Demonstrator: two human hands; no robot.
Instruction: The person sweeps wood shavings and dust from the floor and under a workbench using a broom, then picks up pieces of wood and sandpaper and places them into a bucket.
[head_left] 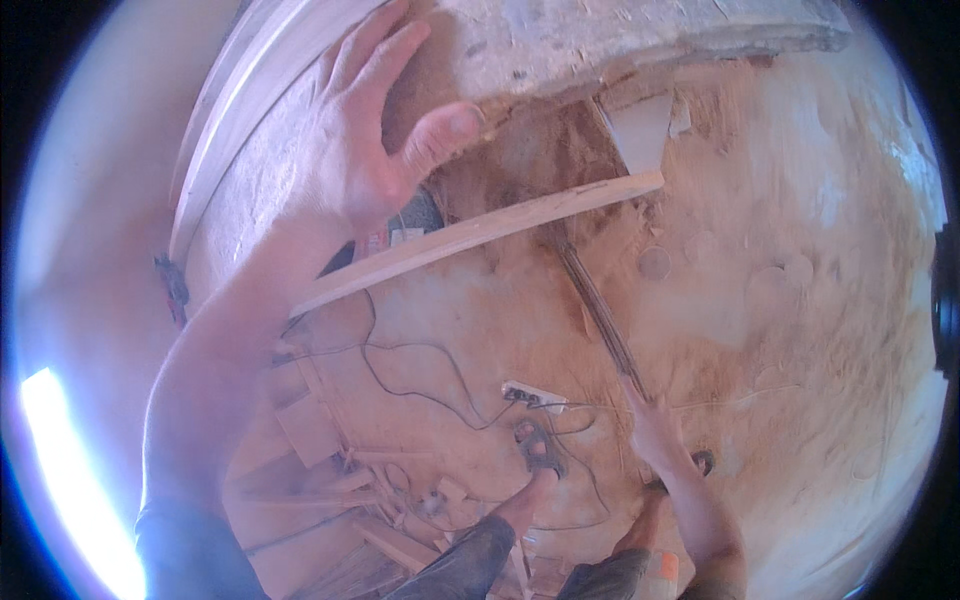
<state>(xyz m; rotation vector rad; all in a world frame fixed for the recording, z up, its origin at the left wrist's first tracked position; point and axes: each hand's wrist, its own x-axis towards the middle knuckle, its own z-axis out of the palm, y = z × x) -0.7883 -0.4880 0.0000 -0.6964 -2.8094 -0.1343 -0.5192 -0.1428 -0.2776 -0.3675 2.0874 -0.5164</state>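
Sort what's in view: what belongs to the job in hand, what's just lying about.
Likely in the job:
long dark tool, held in the right hand
pale wooden strip, by the tool's far end

Seemingly just lying about:
power strip
wood scraps

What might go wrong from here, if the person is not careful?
The wooden strip might shift, since the left hand is spread open, not gripping it. The long tool in the right hand, near this strip, could slip. The floor cable, close to a foot, might trip the person.
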